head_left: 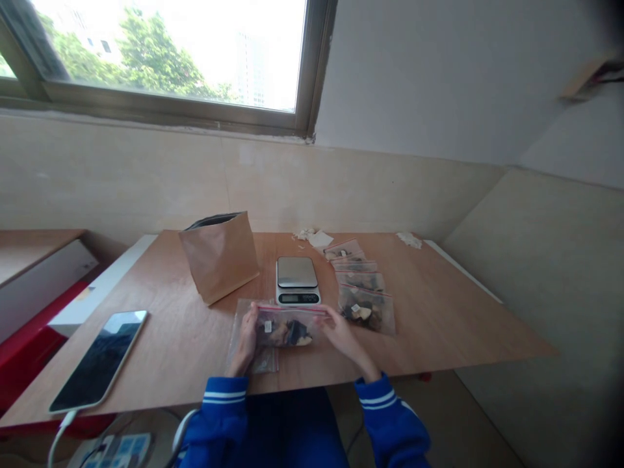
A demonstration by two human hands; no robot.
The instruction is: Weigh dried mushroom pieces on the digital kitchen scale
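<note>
Between my two hands is a clear zip bag (287, 330) with a red zip line along its top and dark and tan dried pieces inside, plus a small white label. My left hand (247, 335) grips its left end. At the top right corner, my right hand (338, 330) pinches the zip edge. Beneath the left side lie flat, clear plastic bags (266, 363). Just beyond the held bag stands a digital kitchen scale (297, 276) with a bare metal plate. Several filled zip bags (365, 305) overlap in a row to the right of the scale.
An open brown paper pouch (221, 257) stands left of the scale. A smartphone (100, 361) with a white cable lies at the table's left. Crumpled white paper scraps (316, 238) rest near the wall, with another scrap (409, 240) farther right. The wooden table (439, 318) meets the wall under a window.
</note>
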